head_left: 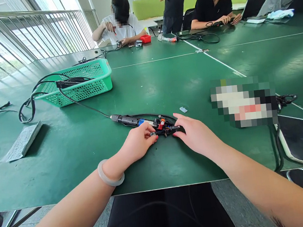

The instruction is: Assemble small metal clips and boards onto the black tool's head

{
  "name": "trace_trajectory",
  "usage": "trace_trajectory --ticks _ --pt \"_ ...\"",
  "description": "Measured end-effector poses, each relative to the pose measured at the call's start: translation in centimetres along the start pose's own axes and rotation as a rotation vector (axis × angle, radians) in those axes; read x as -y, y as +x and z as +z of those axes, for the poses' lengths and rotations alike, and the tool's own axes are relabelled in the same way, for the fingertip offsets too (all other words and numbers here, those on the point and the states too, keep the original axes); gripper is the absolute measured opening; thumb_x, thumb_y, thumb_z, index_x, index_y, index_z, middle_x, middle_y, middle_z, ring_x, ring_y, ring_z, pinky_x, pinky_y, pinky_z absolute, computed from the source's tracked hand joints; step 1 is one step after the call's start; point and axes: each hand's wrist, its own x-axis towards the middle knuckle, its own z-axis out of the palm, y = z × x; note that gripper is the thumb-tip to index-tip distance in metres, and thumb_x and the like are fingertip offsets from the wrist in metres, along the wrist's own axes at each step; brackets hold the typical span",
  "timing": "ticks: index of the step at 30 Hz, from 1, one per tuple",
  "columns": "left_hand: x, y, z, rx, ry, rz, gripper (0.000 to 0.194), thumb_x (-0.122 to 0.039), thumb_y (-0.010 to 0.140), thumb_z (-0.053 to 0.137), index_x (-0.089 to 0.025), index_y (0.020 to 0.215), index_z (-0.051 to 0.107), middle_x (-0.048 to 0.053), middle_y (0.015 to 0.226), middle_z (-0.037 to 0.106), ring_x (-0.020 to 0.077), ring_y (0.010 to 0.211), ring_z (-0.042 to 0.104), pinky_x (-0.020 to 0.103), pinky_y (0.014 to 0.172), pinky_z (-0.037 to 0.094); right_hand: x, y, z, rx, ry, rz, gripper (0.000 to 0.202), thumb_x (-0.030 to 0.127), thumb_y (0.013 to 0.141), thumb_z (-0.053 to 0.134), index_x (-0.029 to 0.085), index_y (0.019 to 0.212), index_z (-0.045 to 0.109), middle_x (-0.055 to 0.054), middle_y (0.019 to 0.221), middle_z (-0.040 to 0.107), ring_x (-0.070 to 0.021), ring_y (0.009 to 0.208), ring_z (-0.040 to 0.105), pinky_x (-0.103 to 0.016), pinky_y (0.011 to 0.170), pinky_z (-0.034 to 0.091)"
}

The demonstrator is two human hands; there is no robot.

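Near the table's front, my left hand pinches a small metallic piece at the left side of a small black assembly with red and orange parts. My right hand curls from the other side, thumb and forefinger around the black ribbed cable end of that assembly. Directly behind lies a corded black pen-shaped power tool with a blue band, perhaps an electric screwdriver; its tip is hidden by the assembly. A thin black cable arches behind both. Beyond my right fingertips is a small pale flat piece.
A green mesh basket holding black cables stands at the back left. To its front lies a printed paper-covered block. On the right are a blurred-out object and a phone. Several people are across the green table.
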Motion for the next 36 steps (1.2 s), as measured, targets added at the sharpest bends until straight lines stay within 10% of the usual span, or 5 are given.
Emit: trace_trajectory --ticks 9,19,36 --pt "1.2 -6.5 -3.4 -0.007 0.798 0.142 0.018 -0.029 0.091 0.043 -0.021 0.094 0.059 0.005 0.080 0.070 0.0201 0.069 0.066 0.030 0.064 0.049 5.4 -5.6 2.8 -0.109 0.077 -0.149 0.010 0.018 0.079 0.067 0.018 0.089 0.063 -0.008 0.122 0.065 -0.0324 0.112 0.061 -0.043 0.088 0.055" --pt "9.1 -13.3 -8.6 -0.213 0.804 0.383 0.022 -0.033 0.092 0.045 -0.021 0.098 0.062 0.006 0.104 0.073 0.0177 0.090 0.070 0.028 0.082 0.056 13.8 -7.2 7.2 -0.373 0.007 -0.376 0.012 0.022 0.089 0.051 0.020 0.090 0.063 -0.002 0.117 0.068 -0.0295 0.092 0.070 -0.034 0.054 0.058" --pt "12.2 -17.4 -13.4 -0.244 0.892 0.156 0.033 -0.048 0.086 0.045 -0.027 0.105 0.063 0.000 0.099 0.074 0.0155 0.084 0.071 0.024 0.078 0.055 18.7 -5.6 11.9 -0.431 0.072 -0.606 0.020 0.027 0.092 0.041 0.018 0.094 0.058 -0.004 0.122 0.065 -0.0257 0.089 0.070 -0.033 0.057 0.058"
